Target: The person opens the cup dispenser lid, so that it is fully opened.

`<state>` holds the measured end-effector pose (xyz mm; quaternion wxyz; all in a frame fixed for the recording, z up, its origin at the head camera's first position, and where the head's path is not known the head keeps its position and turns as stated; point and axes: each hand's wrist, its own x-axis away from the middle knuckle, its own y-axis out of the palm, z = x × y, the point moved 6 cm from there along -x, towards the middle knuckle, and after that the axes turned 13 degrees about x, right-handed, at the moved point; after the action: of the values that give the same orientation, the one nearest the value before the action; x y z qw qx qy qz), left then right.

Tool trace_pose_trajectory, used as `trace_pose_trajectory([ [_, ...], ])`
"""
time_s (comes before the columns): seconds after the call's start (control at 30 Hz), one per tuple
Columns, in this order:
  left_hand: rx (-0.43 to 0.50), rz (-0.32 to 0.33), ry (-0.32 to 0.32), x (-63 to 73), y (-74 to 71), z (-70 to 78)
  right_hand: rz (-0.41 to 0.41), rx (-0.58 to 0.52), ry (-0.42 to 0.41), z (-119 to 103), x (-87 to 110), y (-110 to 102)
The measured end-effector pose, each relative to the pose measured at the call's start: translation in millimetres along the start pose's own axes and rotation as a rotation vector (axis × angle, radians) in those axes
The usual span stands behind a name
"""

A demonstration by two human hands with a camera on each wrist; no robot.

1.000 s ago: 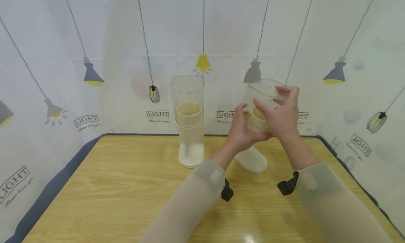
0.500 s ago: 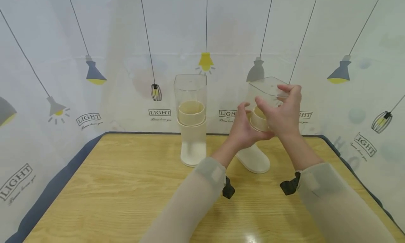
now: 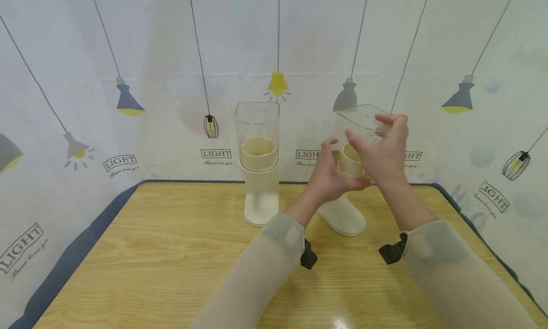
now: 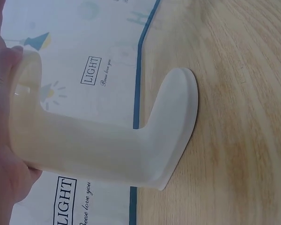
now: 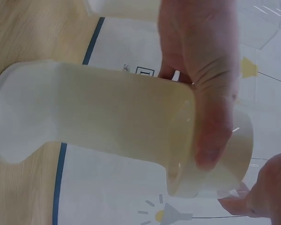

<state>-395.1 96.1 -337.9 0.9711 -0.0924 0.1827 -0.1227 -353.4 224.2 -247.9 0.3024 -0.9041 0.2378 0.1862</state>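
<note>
In the head view my left hand (image 3: 331, 177) grips the cream ring at the top of the right-hand dispenser stand (image 3: 344, 215); its thumb (image 5: 213, 136) lies across the ring in the right wrist view. My right hand (image 3: 385, 150) holds the clear, flat-topped container (image 3: 364, 116) above that ring, thumb on the near side and fingers at its right edge. A cream inner collar (image 3: 351, 162) shows between the hands. The stand's rounded foot (image 4: 178, 103) rests on the table. Whether the container is fully seated in the ring cannot be told; the hands partly cover it.
A matching dispenser (image 3: 261, 191) with its own clear container (image 3: 257, 117) stands upright to the left on the wooden table (image 3: 171, 253). Behind runs a pale backdrop (image 3: 171, 48) printed with lamps, along the table's dark blue back edge. Both sleeves carry black wrist mounts.
The whole head view has shifted slightly. Both hands keep the same hold on the dispenser and its clear container, with no clear movement.
</note>
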Motion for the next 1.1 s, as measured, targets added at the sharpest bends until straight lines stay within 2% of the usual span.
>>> trace_pose_trajectory([
  [0.27,-0.025,0.002,0.020,-0.7,-1.1,2.9,-0.041,-0.023,0.042,3.0,-3.0,-3.6],
  [0.5,0.001,-0.009,-0.003,-0.3,3.4,1.9,-0.036,0.038,0.011,-0.8,2.2,-6.2],
  [0.73,-0.015,-0.007,0.006,-0.6,3.0,1.3,-0.069,-0.008,0.070,0.3,0.8,-8.4],
  [0.87,-0.015,-0.017,0.005,-0.4,2.5,1.9,-0.062,0.018,0.034,-3.2,2.7,-9.1],
  [0.97,-0.026,-0.022,0.010,-1.0,2.5,2.6,-0.091,0.037,0.014,-3.4,1.3,-10.8],
  [1.1,-0.050,-0.016,0.006,-1.2,1.8,3.2,-0.146,0.025,0.051,0.8,-1.2,-13.3],
])
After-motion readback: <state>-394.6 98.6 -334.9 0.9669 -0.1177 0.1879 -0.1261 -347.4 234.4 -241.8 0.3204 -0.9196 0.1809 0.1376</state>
